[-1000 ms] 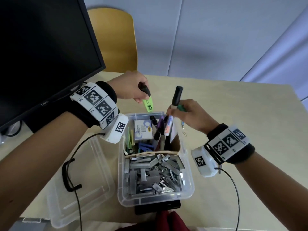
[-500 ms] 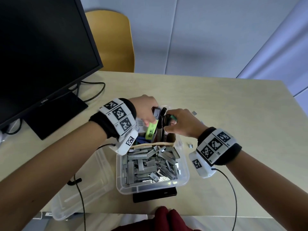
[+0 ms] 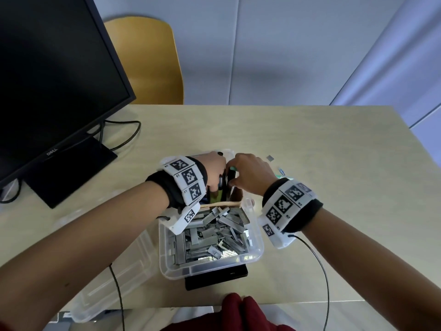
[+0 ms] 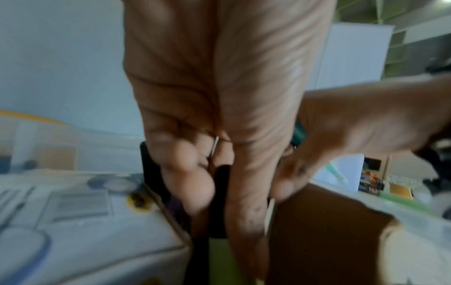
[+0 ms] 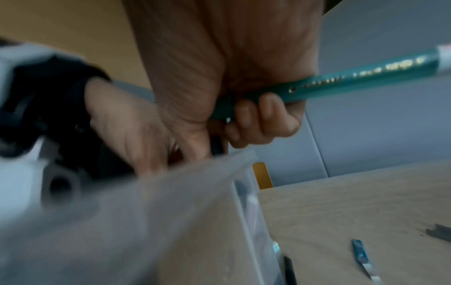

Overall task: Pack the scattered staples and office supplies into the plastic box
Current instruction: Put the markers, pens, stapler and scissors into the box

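Observation:
The clear plastic box stands in front of me, and its near half is full of staple strips. Behind a cardboard divider, both hands reach into the far compartment. My left hand pinches the black cap of a green highlighter and holds it upright beside a white staple carton. My right hand curls its last fingers round a teal pen. Its thumb and forefinger touch a black marker that stands in the compartment.
A monitor on its stand is at the left, with a yellow chair behind the table. The box lid lies to the left. A black phone lies under the box. A loose staple strip and a blue clip lie to the right.
Both hands have come down from above the box into its far compartment. The highlighter and the black marker have been lowered in with them.

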